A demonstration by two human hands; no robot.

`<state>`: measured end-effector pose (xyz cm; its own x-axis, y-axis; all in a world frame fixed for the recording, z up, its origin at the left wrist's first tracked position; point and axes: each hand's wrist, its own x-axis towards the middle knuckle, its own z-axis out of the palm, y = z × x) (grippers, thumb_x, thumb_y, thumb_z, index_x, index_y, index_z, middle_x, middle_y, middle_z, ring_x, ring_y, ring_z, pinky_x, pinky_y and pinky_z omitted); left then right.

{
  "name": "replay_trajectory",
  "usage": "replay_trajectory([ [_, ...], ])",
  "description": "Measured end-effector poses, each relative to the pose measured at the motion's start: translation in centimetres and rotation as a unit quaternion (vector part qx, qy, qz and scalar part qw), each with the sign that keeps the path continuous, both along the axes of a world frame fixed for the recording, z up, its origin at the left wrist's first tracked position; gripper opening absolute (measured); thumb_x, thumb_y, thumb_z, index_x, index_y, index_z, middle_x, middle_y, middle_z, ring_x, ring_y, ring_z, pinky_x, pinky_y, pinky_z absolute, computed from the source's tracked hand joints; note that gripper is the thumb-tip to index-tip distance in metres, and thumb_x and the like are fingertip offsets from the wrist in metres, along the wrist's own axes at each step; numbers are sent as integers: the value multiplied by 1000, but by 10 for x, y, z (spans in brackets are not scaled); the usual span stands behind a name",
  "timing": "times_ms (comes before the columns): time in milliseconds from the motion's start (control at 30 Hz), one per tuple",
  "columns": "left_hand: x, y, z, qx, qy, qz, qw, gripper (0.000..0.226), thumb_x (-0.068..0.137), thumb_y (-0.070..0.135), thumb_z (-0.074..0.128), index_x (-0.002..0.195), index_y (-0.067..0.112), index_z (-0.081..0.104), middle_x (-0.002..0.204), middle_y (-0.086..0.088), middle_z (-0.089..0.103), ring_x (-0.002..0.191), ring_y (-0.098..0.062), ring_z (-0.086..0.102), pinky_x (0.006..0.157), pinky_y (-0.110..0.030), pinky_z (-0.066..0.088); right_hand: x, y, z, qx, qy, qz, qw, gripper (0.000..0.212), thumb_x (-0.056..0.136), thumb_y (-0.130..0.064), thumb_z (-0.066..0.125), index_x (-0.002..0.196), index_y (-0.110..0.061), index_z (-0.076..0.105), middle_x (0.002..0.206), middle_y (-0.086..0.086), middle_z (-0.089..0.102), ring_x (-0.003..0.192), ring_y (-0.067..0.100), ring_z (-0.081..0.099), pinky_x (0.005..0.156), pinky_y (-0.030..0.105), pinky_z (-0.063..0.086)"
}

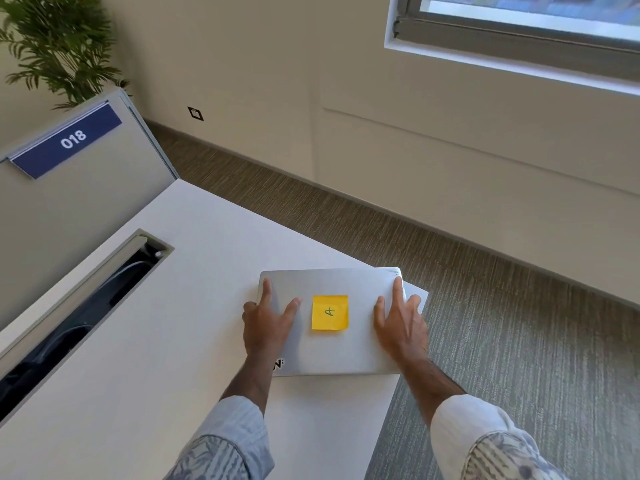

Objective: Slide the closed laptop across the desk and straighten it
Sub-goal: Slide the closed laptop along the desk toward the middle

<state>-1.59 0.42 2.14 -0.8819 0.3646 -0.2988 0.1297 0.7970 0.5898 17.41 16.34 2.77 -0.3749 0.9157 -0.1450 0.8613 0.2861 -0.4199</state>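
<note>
A potted plant [59,46] stands behind a grey partition [86,188] bearing a blue "018" label [69,140], beside a window [526,32].

one head-worn wide-angle view, tilted, looks forward and down from close above the white flat bench [145,358]. the two hands reach in from 6 o'clock, the grey carpeted floor [519,323] lies at 3, the window [519,26] at 1.

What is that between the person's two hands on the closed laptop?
A yellow sticky note with a handwritten mark, stuck on the laptop lid. It sits between the left hand and the right hand, touching neither, as the head view shows.
</note>
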Motion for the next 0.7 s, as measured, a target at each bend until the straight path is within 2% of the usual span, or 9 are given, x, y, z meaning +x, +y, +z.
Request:
replay_trajectory([
  [500,-2,-40,18,6,6,14,1000,88,86,73,55,158,41,18,127,-16,44,127,-35,43,94,-46,46,-10,-29,20,1,9,31,999,61,100,-51,34,154,-31,14,103,7,37,80,38,64,65,41,44],
  [700,-12,-67,32,6,20,22,1000,88,86,73,55,158,40,17,127,-16,45,126,-35,43,95,-47,47,-24,-53,30,-1,20,38,999,60,100,-50,34,154,-30,15,105,8,38,79,38,64,68,43,51],
])
